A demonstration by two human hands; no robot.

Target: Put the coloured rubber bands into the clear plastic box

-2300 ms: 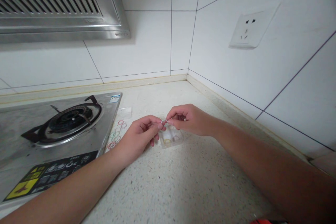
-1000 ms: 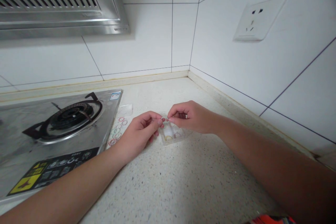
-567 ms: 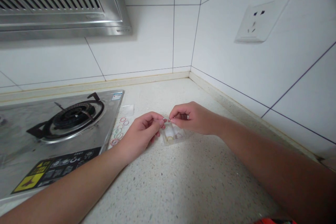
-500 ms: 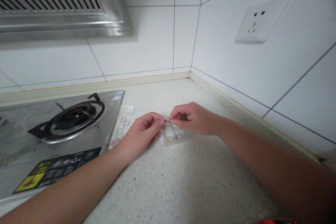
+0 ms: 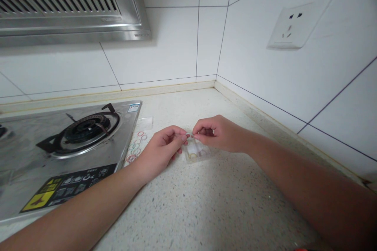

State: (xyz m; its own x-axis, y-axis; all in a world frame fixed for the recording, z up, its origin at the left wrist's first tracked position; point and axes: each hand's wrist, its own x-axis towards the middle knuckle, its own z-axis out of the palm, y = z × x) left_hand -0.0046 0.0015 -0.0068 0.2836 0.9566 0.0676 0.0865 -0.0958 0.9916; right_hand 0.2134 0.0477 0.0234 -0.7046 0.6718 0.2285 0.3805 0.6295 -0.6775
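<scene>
Over the speckled countertop [image 5: 206, 204] my left hand [image 5: 160, 151] and my right hand [image 5: 216, 133] meet fingertip to fingertip. Together they pinch a tiny elastic ring [image 5: 188, 136], which is too small to see in detail. Directly beneath it lies a small clear plastic box [image 5: 196, 153] with a few small rings inside. Several coloured elastic rings [image 5: 136, 147] lie scattered on the counter to the left of my left hand, beside the stove's edge.
A steel gas stove [image 5: 59, 153] with a black burner [image 5: 85, 127] fills the left. A range hood [image 5: 67, 4] hangs above it. White tiled walls form a corner behind, with a wall socket [image 5: 290, 25] on the right. A clear lid [image 5: 144, 122] lies near the stove corner.
Both hands have kept the same pinch on the ring above the box. Only the camera view has drifted slightly, shifting the scene a little to the right.
</scene>
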